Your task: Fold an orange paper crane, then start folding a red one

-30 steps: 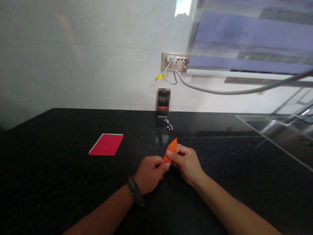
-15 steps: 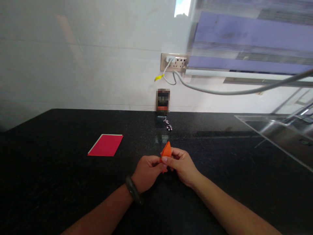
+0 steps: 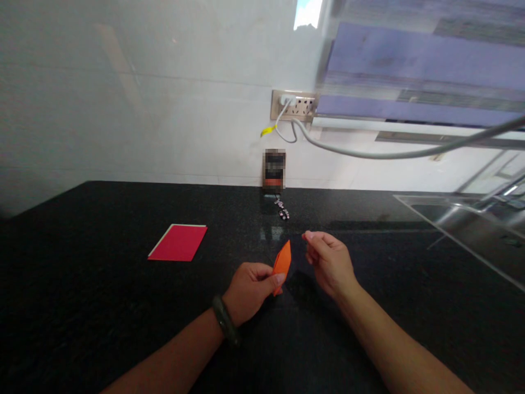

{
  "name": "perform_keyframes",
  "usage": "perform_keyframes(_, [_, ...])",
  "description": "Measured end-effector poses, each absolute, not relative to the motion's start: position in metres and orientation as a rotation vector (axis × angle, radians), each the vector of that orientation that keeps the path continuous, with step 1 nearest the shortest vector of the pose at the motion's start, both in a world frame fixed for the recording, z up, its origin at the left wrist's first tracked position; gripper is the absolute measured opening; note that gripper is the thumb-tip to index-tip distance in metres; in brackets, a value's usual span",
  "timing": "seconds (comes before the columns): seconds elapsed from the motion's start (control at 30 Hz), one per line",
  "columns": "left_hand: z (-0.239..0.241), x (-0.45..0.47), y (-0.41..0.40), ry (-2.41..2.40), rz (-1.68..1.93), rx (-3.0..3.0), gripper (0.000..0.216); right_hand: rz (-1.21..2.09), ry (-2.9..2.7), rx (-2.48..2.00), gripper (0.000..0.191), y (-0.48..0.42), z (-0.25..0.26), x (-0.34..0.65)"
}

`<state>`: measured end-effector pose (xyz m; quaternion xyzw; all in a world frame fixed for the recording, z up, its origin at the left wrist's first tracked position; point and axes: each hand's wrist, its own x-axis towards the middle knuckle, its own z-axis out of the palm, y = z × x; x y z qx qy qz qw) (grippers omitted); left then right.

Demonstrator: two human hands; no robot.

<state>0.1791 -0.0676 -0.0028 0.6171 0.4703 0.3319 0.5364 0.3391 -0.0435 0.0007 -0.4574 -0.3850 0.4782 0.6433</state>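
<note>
A folded piece of orange paper [image 3: 283,261] stands tilted, its pointed tip up, above the dark countertop. My left hand [image 3: 255,289] pinches its lower part between thumb and fingers. A dark bangle [image 3: 225,320] circles my left wrist. To the right of the paper and apart from it is my right hand [image 3: 328,264], its fingers curled and thumb pressed to the index finger. Whether anything lies in that pinch I cannot make out. Left of my hands, a stack of red paper [image 3: 179,243] with a white edge lies flat on the counter.
A phone-like device [image 3: 274,171], blurred out, leans on the wall with a beaded strap [image 3: 281,209] before it. A socket panel [image 3: 294,106] holds a plug with a white cable [image 3: 369,155]. At the right, a metal sink [image 3: 484,230] is set into the black counter [image 3: 102,306].
My right hand has let go of the orange paper and moved right and up. My left hand keeps hold of the paper, which now leans more to the right.
</note>
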Motion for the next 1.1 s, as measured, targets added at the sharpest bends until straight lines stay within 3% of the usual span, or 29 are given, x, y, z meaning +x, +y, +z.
perform_keyframes(0.23, [-0.007, 0.181, -0.064, 1.093, 0.921, 1.356, 0.024, 1.319, -1.323, -1.102, 0.022, -0.055, -0.006, 0.327])
perform_keyframes(0.6, [-0.012, 0.178, -0.061, 1.074, 1.045, 1.088, 0.024, 1.232, -1.229, -1.077, 0.024, -0.055, -0.010, 0.324])
perform_keyframes(1.1, [-0.004, 0.184, -0.066, 1.125, 1.073, 1.220, 0.014, 1.072, -1.416, -1.073, 0.013, -0.055, -0.013, 0.325])
